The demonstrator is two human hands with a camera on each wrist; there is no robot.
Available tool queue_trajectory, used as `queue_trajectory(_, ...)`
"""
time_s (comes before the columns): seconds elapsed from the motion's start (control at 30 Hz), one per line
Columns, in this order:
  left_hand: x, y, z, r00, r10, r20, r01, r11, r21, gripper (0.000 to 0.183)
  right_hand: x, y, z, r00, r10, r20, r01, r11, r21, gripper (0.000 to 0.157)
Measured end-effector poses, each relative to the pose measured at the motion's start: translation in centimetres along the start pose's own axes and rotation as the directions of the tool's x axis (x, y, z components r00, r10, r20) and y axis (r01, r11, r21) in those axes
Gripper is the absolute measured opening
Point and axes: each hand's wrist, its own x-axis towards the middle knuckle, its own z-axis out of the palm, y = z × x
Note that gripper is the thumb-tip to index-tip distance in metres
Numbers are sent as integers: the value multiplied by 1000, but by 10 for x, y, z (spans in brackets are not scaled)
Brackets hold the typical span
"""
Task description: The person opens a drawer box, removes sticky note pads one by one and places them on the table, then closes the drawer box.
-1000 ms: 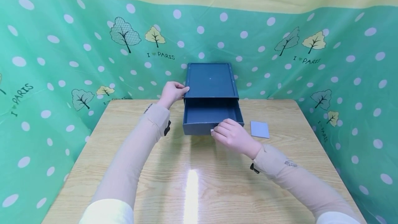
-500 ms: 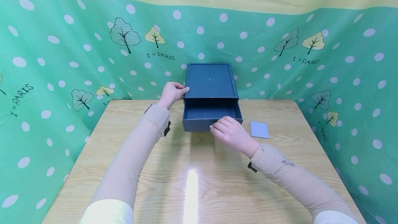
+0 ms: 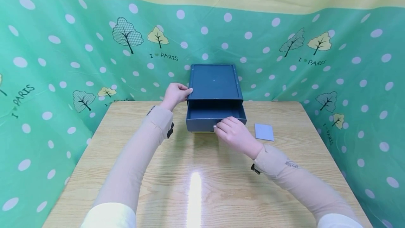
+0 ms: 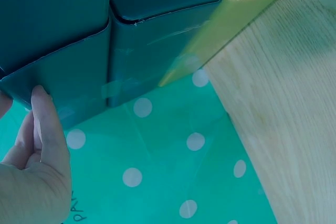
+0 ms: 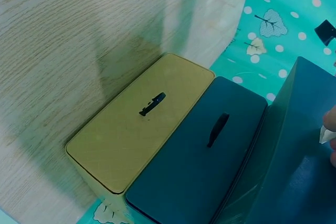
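Blue drawer (image 3: 200,124) stood partly out of its cabinet (image 3: 214,82), front clamped in the right hand's (image 3: 235,134) fingers while the left hand (image 3: 174,96) gripped the cabinet's left edge; firm bracing and a level, straight slide seemed likeliest to prevent binding

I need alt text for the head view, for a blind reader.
A person's right hand grips the front of a partly open blue drawer, while the left hand touches its cabinet at the left edge. A pale blue square lies to the right on a wood-grain table, with a green dotted curtain behind.
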Motion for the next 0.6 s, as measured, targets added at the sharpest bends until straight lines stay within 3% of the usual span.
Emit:
queue_trajectory(0.1, 0, 0, 0, 1000, -4, 0, 4, 1000, 0, 36, 2, 1, -1, 1000, 11, 7, -11, 1000, 1, 7)
queue_trajectory(0.37, 0, 1, 0, 1000, -4, -2, 4, 1000, 10, 35, 5, 5, 3, 1000, 27, -4, -27, 1000, 1, 17)
queue_trajectory(0.6, -1, 2, 0, 1000, -11, -2, 11, 1000, 15, 35, 5, 8, 6, 997, 54, 46, -54, 999, -7, 16)
